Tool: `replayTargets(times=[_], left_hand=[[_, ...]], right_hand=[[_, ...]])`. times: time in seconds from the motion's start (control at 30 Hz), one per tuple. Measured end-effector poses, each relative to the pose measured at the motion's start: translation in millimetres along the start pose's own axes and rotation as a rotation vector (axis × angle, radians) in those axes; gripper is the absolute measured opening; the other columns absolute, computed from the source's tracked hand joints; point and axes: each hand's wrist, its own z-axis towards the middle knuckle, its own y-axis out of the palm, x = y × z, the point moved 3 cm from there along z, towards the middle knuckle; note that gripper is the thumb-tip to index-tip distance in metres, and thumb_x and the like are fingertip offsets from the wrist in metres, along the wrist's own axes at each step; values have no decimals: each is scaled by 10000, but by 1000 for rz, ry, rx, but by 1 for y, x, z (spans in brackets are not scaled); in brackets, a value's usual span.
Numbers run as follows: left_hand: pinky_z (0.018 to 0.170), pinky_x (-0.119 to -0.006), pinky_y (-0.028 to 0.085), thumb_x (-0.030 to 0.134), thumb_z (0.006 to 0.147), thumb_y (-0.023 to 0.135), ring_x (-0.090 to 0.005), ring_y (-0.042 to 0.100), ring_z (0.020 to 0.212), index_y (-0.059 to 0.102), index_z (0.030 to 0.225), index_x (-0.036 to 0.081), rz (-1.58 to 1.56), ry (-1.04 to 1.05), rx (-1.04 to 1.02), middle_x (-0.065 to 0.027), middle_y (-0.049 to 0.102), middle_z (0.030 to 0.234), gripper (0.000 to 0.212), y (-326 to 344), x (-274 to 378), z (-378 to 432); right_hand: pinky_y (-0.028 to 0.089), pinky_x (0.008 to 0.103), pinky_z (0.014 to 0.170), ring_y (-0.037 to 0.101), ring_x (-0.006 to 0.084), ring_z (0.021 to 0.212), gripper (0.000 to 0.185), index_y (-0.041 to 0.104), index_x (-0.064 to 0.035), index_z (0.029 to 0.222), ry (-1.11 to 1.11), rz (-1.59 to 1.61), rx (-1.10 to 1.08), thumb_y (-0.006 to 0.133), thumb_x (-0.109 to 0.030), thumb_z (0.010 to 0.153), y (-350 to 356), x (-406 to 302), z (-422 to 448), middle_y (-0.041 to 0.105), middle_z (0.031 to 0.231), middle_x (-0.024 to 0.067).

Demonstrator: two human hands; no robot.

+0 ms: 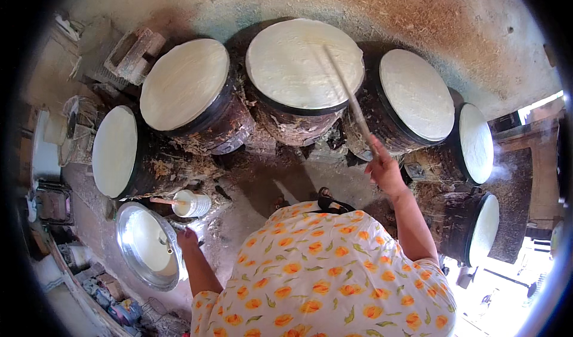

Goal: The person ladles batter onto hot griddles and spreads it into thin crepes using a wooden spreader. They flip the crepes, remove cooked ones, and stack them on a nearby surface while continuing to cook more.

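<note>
My right hand (387, 172) grips a long wooden stick (352, 99). It reaches over the middle round griddle (304, 64), which is coated in a white batter-like layer; the far tip is blurred. At the left, my left hand (188, 236) is beside the rim of a wide metal basin (127, 258) of white liquid. Whether its fingers hold the rim or some handle cannot be made out in the glare. A metal utensil (169, 250), perhaps a ladle, sticks out of the liquid. Near that hand stands a pale ribbed bucket (199, 203) with an orange-brown stick (162, 201) across its mouth.
Several more white-coated griddles, such as the left one (186, 84) and right one (417, 94), curve around me on scorched, barrel-like bases (201, 129). Vapour (503, 167) rises at the right. A concrete block (135, 55) lies by the wall. Clutter (107, 296) lines the lower left.
</note>
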Motion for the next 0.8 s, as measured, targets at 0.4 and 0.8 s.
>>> replayTargets(times=[0.4, 0.8], left_hand=[[806, -360, 471, 109, 838, 643, -281, 569, 957, 621, 1089, 3, -811, 854, 399, -154, 589, 1032, 273, -182, 449, -65], [888, -427, 416, 51, 701, 645, -320, 529, 1058, 619, 876, -11, -360, 1216, 576, -127, 572, 1128, 187, -224, 667, -111]], right_hand=[[432, 219, 432, 503, 73, 482, 676, 281, -262, 1475, 263, 400, -340, 384, 52, 885, -101, 65, -32, 605, 717, 50], [444, 207, 493, 492, 61, 558, 695, 384, -228, 1440, 92, 275, -317, 378, 115, 836, -103, 86, -56, 572, 715, 15]])
